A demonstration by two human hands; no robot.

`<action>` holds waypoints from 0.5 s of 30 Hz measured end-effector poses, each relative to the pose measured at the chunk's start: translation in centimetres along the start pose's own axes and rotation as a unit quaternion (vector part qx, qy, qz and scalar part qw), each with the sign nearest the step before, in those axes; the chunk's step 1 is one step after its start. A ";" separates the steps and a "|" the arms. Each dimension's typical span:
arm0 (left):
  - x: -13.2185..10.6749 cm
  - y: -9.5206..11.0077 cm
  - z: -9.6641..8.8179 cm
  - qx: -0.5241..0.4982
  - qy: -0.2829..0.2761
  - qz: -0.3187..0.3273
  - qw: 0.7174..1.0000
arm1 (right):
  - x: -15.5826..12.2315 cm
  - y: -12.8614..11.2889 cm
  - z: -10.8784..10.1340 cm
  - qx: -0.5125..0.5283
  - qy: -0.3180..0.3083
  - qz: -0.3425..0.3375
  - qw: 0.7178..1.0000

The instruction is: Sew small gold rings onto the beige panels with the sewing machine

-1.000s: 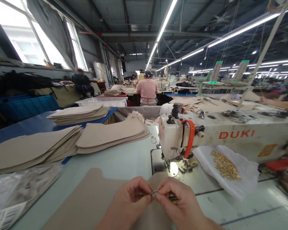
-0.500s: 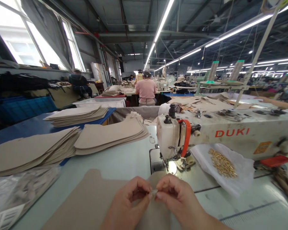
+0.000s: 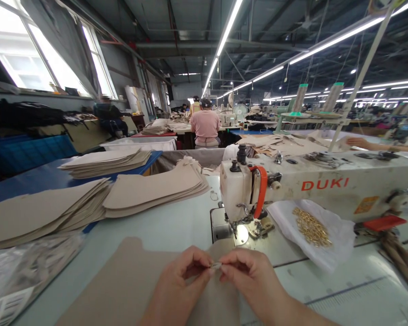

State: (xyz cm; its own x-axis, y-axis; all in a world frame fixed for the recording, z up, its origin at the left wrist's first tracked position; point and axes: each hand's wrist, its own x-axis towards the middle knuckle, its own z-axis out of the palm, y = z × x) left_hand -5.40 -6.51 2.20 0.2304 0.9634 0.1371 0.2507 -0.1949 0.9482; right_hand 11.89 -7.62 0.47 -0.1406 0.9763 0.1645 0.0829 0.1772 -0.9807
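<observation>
My left hand (image 3: 182, 283) and my right hand (image 3: 255, 276) meet in front of the sewing machine (image 3: 323, 181), each closed in a pinch. Between the fingertips is a small, pale, shiny piece (image 3: 216, 266), too small to name. Beneath the hands a beige fabric panel (image 3: 119, 280) lies flat on the table, its narrower part reaching toward the machine's lit needle area. To the right of the machine head, a heap of small gold-coloured metal pieces (image 3: 313, 226) rests on a white cloth or bag (image 3: 340, 249).
Stacks of cut beige panels (image 3: 153, 192) lie at the left, beside a clear plastic bag (image 3: 37, 271). Thread cones (image 3: 299, 99) stand behind the machine. Another person's arm (image 3: 370, 144) reaches in at the right. A person in pink (image 3: 206, 124) sits ahead.
The view has shifted slightly, so the scene sits a little farther left. Both hands stay pinched together, the small piece now tilted a bit. The other person's hand at right has come farther into view.
</observation>
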 end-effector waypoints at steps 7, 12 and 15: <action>0.4 -0.8 0.3 -0.040 -0.004 -0.026 0.999 | 0.1 0.5 0.2 0.046 -0.013 0.020 0.999; 0.1 -0.4 0.4 -0.009 0.006 -0.008 1.000 | 0.0 0.5 0.1 0.050 -0.019 0.019 0.998; -0.1 -0.3 0.4 0.016 0.009 0.007 1.000 | -0.1 0.3 0.0 0.008 -0.018 0.006 1.000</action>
State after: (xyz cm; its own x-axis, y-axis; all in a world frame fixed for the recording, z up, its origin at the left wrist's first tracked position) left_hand -5.17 -6.62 1.78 0.2168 0.9635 0.1568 0.2783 -0.2149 0.9361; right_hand 11.92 -7.62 0.16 -0.1751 0.9733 0.1484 0.0698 0.1626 -0.9842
